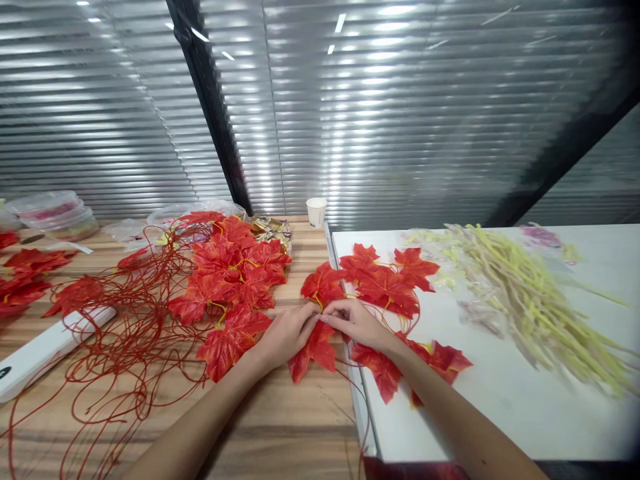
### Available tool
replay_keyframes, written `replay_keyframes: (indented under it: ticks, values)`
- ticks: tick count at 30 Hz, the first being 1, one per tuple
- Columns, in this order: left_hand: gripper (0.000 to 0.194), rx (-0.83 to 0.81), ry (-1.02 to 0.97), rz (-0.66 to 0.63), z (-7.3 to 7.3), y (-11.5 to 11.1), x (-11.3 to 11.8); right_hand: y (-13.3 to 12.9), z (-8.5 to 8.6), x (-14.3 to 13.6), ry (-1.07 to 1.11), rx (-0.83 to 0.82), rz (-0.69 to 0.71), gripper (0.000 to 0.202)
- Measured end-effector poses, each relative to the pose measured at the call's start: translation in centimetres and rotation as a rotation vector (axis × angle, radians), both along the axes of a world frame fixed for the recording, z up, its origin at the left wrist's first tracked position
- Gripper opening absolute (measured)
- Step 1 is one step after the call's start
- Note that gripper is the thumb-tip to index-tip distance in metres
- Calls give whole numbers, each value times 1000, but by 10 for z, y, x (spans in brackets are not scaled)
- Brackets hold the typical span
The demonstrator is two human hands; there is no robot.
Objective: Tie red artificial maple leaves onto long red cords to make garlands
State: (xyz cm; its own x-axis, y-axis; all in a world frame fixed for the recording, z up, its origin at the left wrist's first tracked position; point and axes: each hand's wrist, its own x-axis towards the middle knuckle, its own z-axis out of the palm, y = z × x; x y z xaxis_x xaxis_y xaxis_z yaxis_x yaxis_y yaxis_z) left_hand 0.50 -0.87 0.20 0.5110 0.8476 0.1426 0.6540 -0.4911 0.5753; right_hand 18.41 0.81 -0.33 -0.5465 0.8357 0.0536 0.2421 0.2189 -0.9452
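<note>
Left hand and right hand meet, fingertips pinched at the yellow stem of a red leaf. Tangled red cord lies leftward on the wood-grain table; pale yellow strands lie rightward on the white table. A white cup stands upright beyond.

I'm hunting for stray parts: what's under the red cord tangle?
Gaps in the red cord tangle show wood-grain tabletop and, at left, one end of a long white case. What lies beneath the thickest coils is covered.
</note>
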Motion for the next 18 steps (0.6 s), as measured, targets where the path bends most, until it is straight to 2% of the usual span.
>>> replay_keyframes:
  ticks: [18]
  values:
    - [24, -4, -71, -4, 3, 0, 0, 0, 2, 0, -54, 82, -33, 26]
